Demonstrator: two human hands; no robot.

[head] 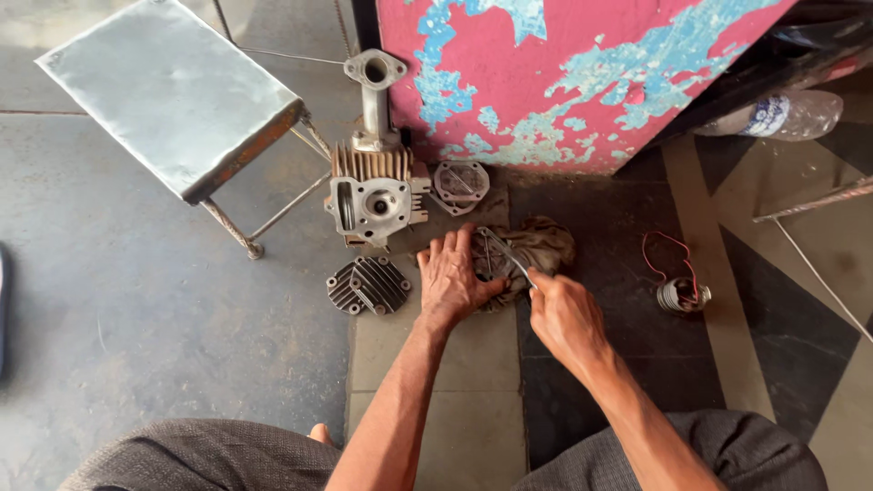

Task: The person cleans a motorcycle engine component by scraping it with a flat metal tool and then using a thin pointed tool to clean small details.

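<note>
engine head [375,198]: dull cast metal, finned, grimy
finned covers [368,285]: dark matt metal
rag [536,250]: greasy brown cloth
stool [168,91]: scuffed sheet metal, rusty edge
wall [564,73]: flaking pink paint

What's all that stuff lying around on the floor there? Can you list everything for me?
Cylinder head: one, grey metal with rusty fins, on floor by the pink wall.
Finned covers: two, dark grey, below the cylinder head.
Round plate: one, grey, right of the cylinder head.
Rag: one, brown, under the hands.
Flat metal part: one, grey, on the rag.
Stool: one, metal, upper left.
Wire coil: one, red leads, right.
Plastic bottle: one, clear, upper right.
Left hand: pressing the flat metal part.
Right hand: gripping a thin metal tool.
</note>
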